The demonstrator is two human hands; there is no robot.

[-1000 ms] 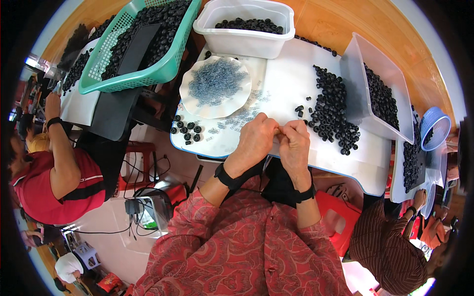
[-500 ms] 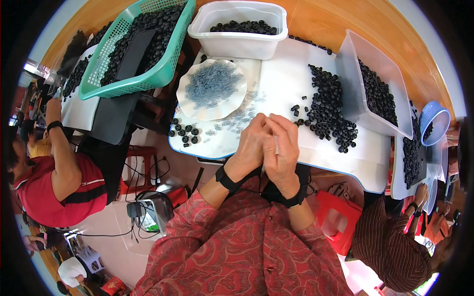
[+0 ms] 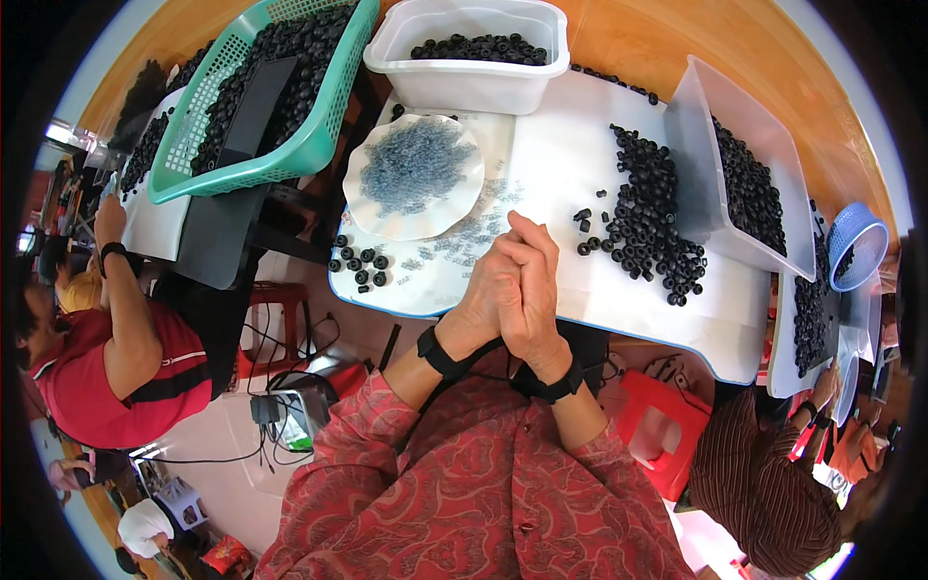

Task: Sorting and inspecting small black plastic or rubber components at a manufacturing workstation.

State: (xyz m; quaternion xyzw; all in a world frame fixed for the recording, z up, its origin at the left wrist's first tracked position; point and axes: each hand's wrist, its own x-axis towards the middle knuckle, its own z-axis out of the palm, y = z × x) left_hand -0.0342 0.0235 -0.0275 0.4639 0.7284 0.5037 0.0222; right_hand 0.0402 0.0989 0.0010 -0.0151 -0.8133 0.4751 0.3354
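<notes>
Above the near edge of the white-covered table (image 3: 710,309), my left hand (image 3: 476,302) and my right hand (image 3: 534,307) press together with fingers folded over each other. Both are closed, and anything between them is hidden. A white scalloped plate (image 3: 440,218) lies to their left, heaped with small clear bluish pieces (image 3: 411,162). More clear pieces are scattered beside it. Several short black cylindrical parts (image 3: 365,257) stand near the left table edge. Right of my hands spreads a bigger pile of black cylindrical parts (image 3: 646,198).
A white tub (image 3: 464,85) at the back and a translucent bin (image 3: 688,184) at the right hold black parts. A green basket (image 3: 246,172) stands at the far left. Co-workers sit on both sides, one in a red shirt (image 3: 126,372). A blue basket (image 3: 855,246) is farther right.
My fingers have folded more tightly together, and the right hand's fingers now lie across the left. The view has shifted slightly; the parts on the table look the same.
</notes>
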